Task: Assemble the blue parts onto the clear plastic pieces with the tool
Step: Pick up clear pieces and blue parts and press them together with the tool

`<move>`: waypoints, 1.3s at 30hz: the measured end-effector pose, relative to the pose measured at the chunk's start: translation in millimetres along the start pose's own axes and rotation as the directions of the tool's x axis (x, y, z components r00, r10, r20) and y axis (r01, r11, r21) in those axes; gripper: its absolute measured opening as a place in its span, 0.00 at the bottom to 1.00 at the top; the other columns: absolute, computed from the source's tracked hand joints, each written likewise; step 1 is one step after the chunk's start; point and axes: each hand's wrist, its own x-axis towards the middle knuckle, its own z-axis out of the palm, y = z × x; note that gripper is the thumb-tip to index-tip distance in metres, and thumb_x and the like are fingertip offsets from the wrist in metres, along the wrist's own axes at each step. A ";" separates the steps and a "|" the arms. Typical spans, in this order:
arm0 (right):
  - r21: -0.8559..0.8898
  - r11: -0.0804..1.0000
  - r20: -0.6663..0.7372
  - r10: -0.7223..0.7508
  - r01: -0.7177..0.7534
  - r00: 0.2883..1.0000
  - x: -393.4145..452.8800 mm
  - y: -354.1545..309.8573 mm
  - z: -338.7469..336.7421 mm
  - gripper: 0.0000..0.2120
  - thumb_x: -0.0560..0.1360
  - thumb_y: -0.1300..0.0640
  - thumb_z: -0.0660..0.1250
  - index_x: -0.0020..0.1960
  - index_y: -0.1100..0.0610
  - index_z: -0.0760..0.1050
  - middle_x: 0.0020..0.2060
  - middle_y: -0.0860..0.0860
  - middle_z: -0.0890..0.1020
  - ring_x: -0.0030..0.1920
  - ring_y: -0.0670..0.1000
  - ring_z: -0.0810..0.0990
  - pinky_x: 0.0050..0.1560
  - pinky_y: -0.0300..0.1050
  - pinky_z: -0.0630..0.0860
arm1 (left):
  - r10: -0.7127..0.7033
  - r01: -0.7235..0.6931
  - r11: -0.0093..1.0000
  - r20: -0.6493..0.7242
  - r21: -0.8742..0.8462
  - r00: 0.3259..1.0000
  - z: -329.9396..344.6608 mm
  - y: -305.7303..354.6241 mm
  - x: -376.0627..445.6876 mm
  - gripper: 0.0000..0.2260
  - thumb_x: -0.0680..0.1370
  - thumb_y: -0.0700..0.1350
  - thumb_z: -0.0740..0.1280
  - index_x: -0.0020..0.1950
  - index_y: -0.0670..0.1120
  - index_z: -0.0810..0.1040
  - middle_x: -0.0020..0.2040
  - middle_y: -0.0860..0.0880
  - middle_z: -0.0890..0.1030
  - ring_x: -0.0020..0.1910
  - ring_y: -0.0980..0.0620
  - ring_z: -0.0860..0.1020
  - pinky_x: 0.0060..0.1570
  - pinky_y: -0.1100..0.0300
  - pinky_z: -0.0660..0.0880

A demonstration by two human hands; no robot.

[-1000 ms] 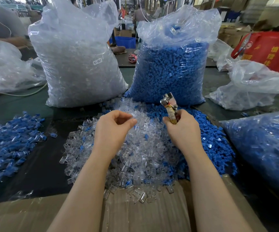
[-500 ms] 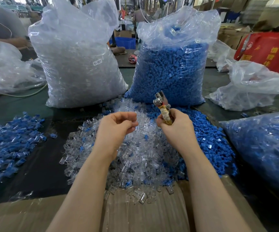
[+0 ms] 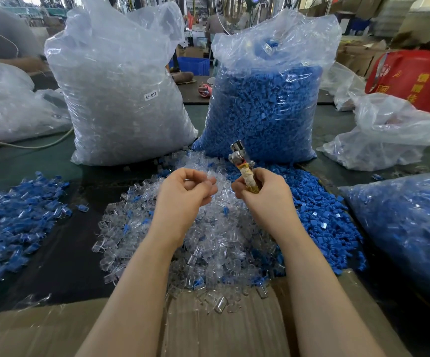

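Note:
A heap of loose clear plastic pieces (image 3: 208,243) lies in front of me, with a heap of loose blue parts (image 3: 319,217) beside it on the right. My right hand (image 3: 265,194) grips the tape-wrapped handle of a metal tool (image 3: 238,155), whose head points up and away. My left hand (image 3: 185,191) hovers over the clear heap with its fingers curled, and a clear piece seems pinched in them. The two hands are almost touching.
A big bag of clear pieces (image 3: 121,99) and a big bag of blue parts (image 3: 265,99) stand behind the heaps. Assembled blue-and-clear pieces (image 3: 13,220) lie at left. Another blue-filled bag (image 3: 409,228) sits at right. Cardboard (image 3: 208,328) covers the near edge.
My right hand has moved left with the tool, closing the gap to my left hand. The left hand has stayed nearly in place over the clear heap.

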 end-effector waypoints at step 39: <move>-0.054 0.988 -0.039 -0.147 0.145 0.988 -3.9 -11.3 9.0 0.05 0.75 0.50 0.70 0.46 0.49 0.75 0.33 0.41 0.77 0.35 0.42 0.75 0.34 0.35 0.68 | 0.299 -0.236 0.920 -0.174 0.312 0.938 13.0 -0.8 -5.8 0.07 0.71 0.43 0.77 0.42 0.56 0.85 0.34 0.58 0.84 0.37 0.62 0.82 0.42 0.62 0.81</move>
